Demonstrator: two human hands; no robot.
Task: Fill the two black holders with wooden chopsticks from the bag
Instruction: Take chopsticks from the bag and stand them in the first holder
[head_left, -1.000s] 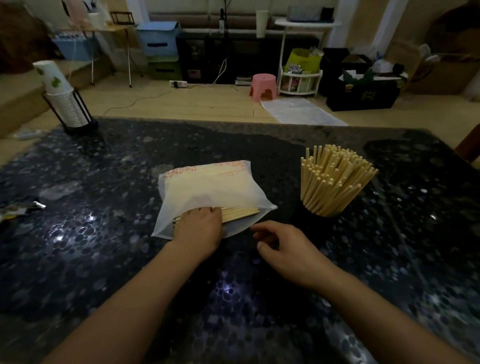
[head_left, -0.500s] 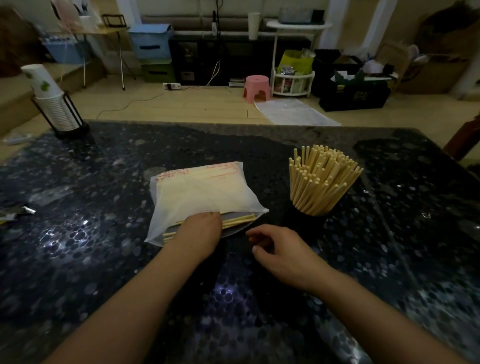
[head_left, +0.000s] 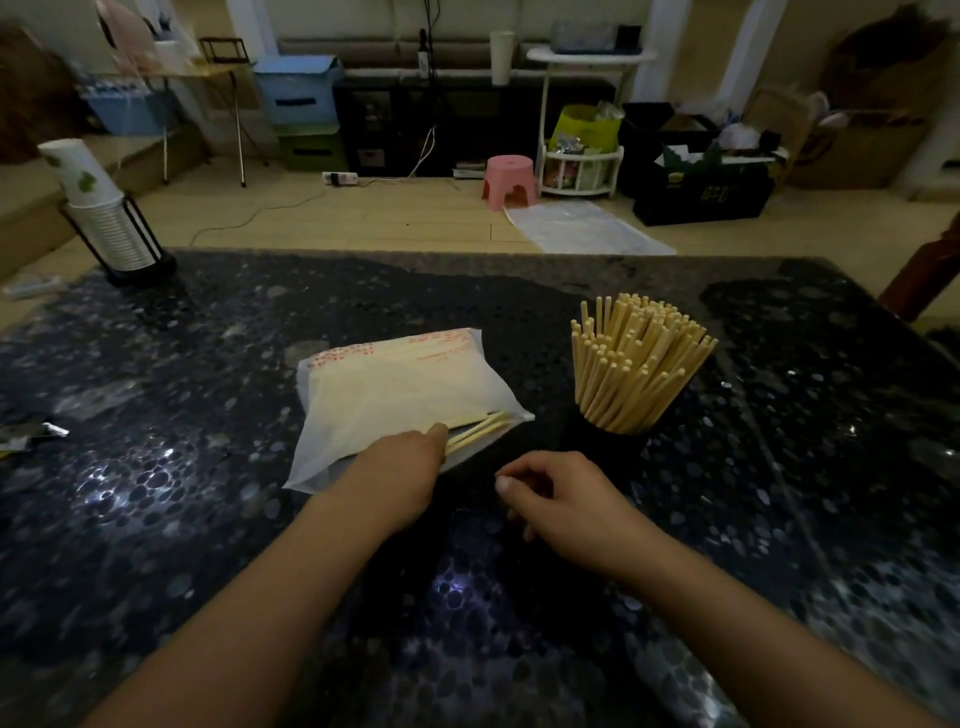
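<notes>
At the bag's (head_left: 400, 395) open mouth, left of the full holder (head_left: 615, 441), the left hand (head_left: 400, 467) grips light, stiff, slippery chopsticks (head_left: 478, 432), best pinched mid-bundle, while the right hand (head_left: 566, 499) curls empty.

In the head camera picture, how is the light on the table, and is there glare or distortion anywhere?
Head view: the dark table is dimly lit, with small white glare spots near its front and left; the black holder almost vanishes against it, while the chopsticks and bag stand out pale; the wide lens bends the table's far edge, and the room behind looks soft.
</notes>
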